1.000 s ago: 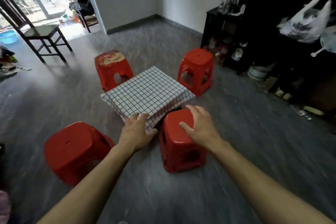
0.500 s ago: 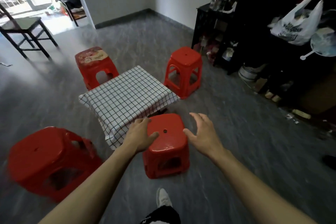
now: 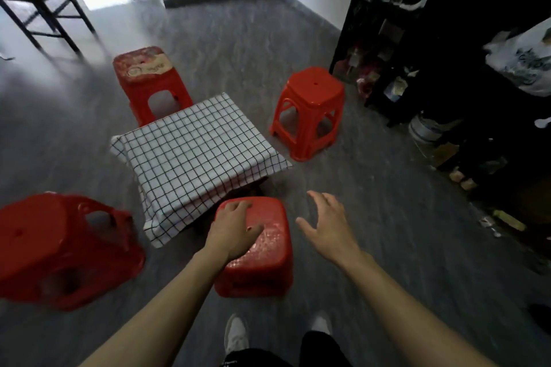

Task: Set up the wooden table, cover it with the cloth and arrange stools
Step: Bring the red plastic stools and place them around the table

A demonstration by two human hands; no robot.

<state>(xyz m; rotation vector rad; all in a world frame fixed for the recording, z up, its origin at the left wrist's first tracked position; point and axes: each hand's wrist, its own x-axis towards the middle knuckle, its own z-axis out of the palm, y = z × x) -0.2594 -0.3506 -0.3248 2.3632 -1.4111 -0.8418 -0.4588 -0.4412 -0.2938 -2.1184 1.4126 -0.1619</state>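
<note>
the left hand (image 3: pixel 235 229) lies palm down on the seat of the near red stool (image 3: pixel 256 250), fingers fairly straight and spread over its top, not curled round any edge. the right hand (image 3: pixel 326 226) hangs in the air just right of that stool, fingers loose and spread, holding nothing and touching nothing. the two hands are apart, with the right half of the stool seat between them.

just ahead of the left hand stands the low table, draped in a white checked cloth (image 3: pixel 196 152) whose near corner hangs down beside the stool; only a dark bit of what may be the table's leg shows under the hem. well left of the left hand a second red stool (image 3: pixel 59 250) looks tilted and blurred. beyond the table are a worn-topped red stool (image 3: pixel 149 80) and, ahead of the right hand, another red stool (image 3: pixel 310 110).
</note>
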